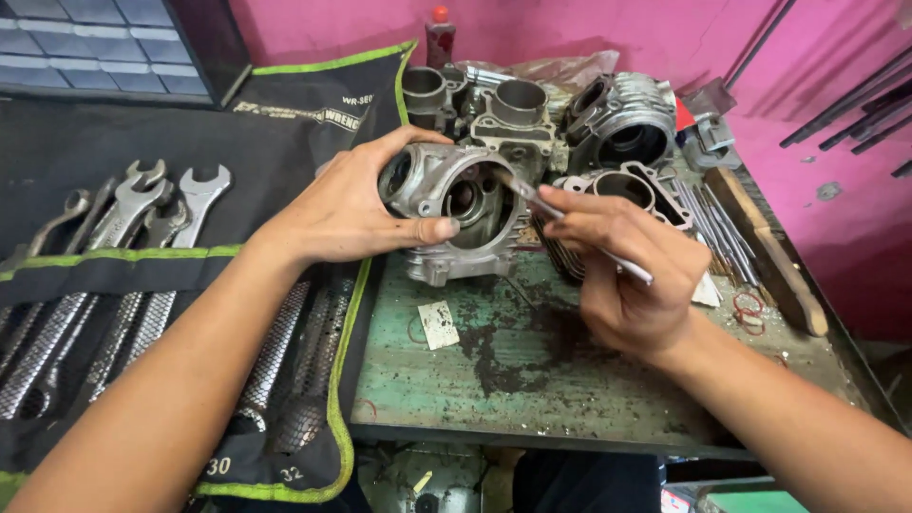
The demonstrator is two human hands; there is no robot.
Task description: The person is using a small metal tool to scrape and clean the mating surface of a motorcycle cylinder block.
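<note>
My left hand (356,204) grips a grey metal engine cylinder head (465,214), holding it tilted with its round chamber facing me, thumb across its lower rim. My right hand (632,275) pinches a thin metal rod-like tool (560,217) like a pencil. The tool's tip reaches into the chamber of the cylinder head. Both hands hover just above the worn green bench top (532,370).
A black tool roll (123,266) with several large spanners lies at the left. Several more engine cylinders and heads (617,128) stand behind. Thin rods and a wooden handle (769,252) lie at the right by the pink wall. A small white card (438,324) rests on the bench.
</note>
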